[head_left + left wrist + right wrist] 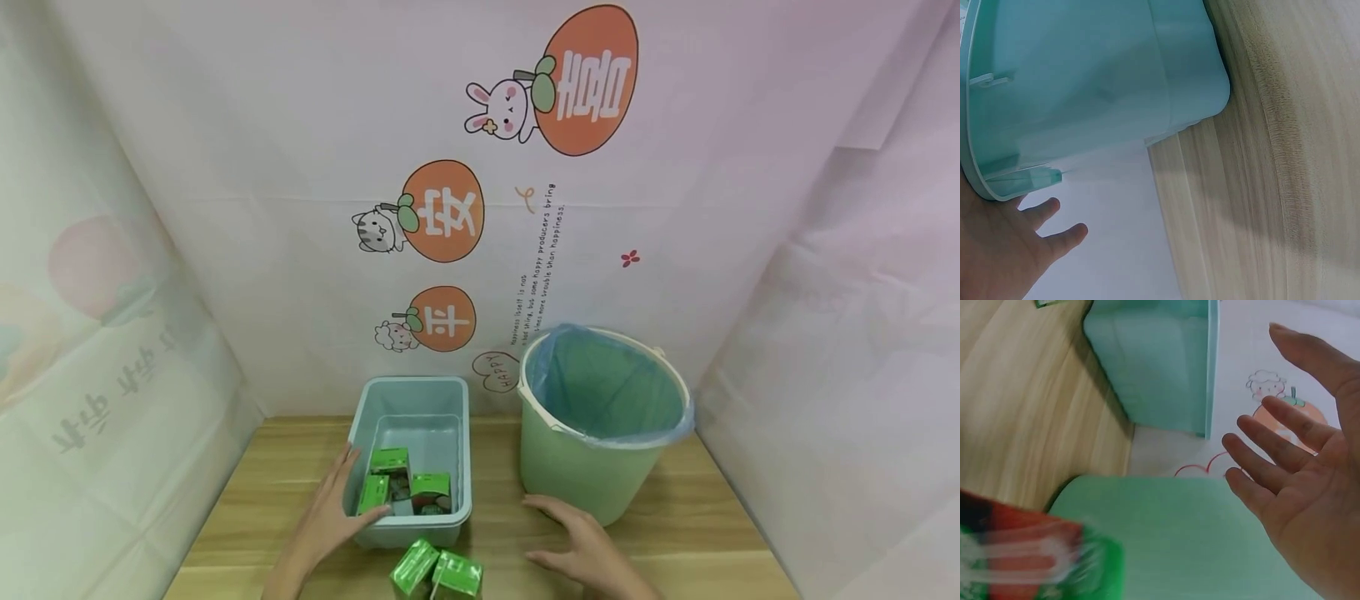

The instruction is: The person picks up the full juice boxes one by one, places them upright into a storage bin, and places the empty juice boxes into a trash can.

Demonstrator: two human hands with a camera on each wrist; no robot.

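My left hand (326,511) rests at the left rim of a light blue plastic basin (463,467), thumb over its front corner. In the left wrist view, the fingers (1041,212) spread beside the rim. Three small green boxes (391,459) lie inside the basin towards its front. Two more green boxes (457,573) stand on the table just in front of it, cut off by the head view's lower edge. My right hand (577,546) is held out with fingers apart and nothing in it, near the base of a green bucket (585,475).
A blue bag (555,367) lines the bucket, folded over its pale rim. In the right wrist view, a blurred red and green package (1035,556) is close to the camera. White printed sheets (300,250) enclose the wooden table (495,467) at the back and sides.
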